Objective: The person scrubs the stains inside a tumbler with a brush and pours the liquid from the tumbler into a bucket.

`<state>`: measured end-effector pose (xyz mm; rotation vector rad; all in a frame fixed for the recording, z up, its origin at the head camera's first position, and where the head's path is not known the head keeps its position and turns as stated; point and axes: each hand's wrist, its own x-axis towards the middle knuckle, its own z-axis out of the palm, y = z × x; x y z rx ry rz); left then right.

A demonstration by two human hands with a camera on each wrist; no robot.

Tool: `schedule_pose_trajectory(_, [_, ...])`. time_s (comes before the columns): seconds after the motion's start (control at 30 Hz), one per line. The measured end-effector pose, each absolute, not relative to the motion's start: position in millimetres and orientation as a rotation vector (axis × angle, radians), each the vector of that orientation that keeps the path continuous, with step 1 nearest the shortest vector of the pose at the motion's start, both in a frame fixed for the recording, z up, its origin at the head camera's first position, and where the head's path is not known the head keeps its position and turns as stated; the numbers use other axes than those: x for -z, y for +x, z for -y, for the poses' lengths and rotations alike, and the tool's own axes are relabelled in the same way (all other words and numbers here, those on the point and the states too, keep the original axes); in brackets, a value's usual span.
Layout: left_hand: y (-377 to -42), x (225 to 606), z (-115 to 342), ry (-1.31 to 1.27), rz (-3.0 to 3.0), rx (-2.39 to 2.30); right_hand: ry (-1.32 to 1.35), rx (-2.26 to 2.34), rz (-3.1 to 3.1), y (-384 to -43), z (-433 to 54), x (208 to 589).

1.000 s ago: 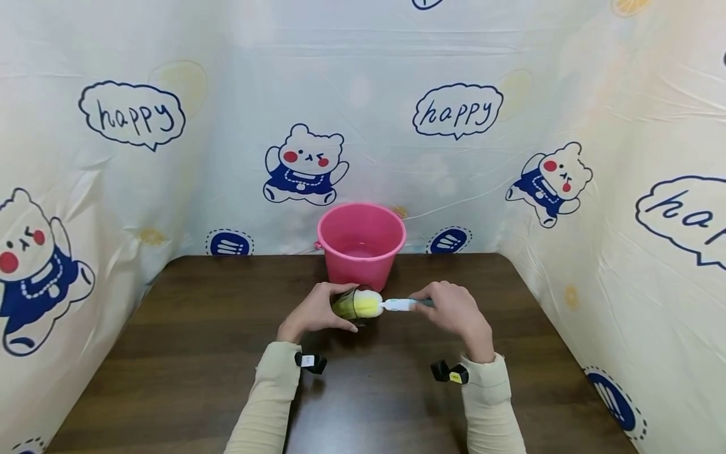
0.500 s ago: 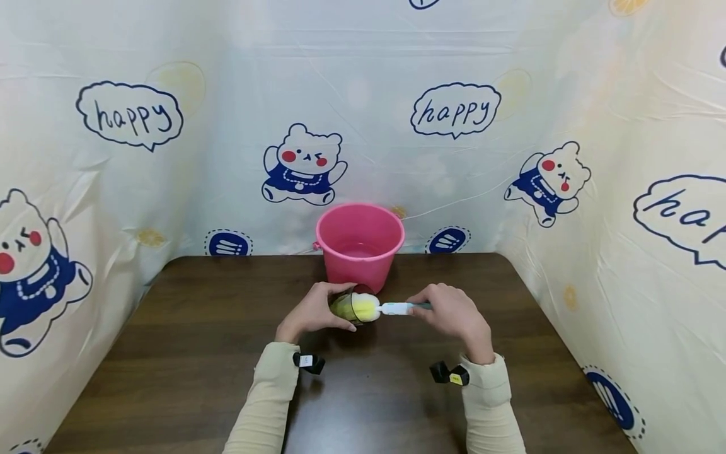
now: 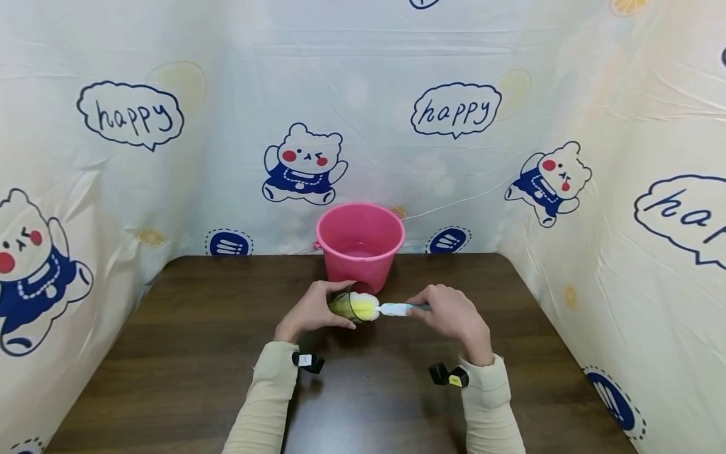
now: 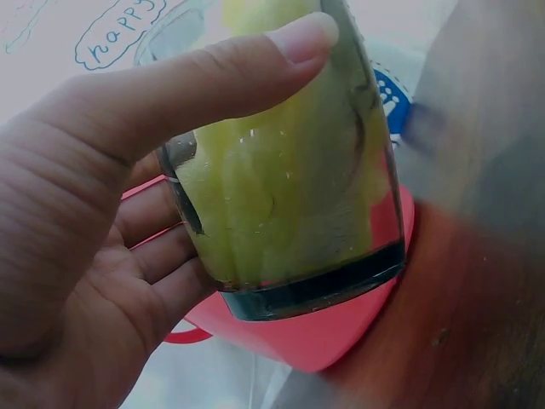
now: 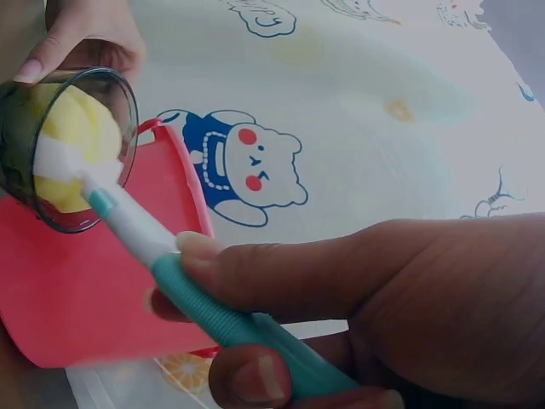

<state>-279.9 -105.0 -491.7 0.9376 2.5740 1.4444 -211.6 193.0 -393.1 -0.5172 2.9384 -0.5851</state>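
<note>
My left hand [image 3: 314, 308] grips a tinted, see-through glass [image 4: 281, 196] lying on its side in the air, its mouth facing right. Thumb and fingers wrap the glass from either side. In my right hand [image 3: 454, 310] is a cup brush with a white and teal handle [image 5: 213, 298], pinched between thumb and fingers. The brush's yellow and white sponge head [image 5: 81, 145] sits inside the glass, its white end showing at the rim. Through the glass wall in the left wrist view, yellow sponge fills much of the inside.
A pink bucket [image 3: 363, 268] stands on the dark wooden table [image 3: 198, 353] just behind the hands. A printed cloth [image 3: 374, 75] with bears and lettering hangs at the back and both sides. Each wrist wears a small black camera.
The sponge head has gone slightly deeper into the glass, as the brush moved a little left. Both hands keep their holds and have hardly shifted.
</note>
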Motion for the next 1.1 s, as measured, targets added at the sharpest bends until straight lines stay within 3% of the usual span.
schedule_pose_trajectory(0.33, [-279, 491, 103, 0.942, -2.571, -1.442, -0.424, 0.54, -2.999, -213, -193, 400])
schedule_pose_trajectory(0.6, [-280, 491, 104, 0.899, -2.575, -1.461, -0.542, 0.535, -2.974, -209, -189, 393])
schedule_pose_trajectory(1.1, [-279, 487, 105, 0.906, -2.584, -1.438, -0.492, 0.462, -3.02, -204, -185, 389])
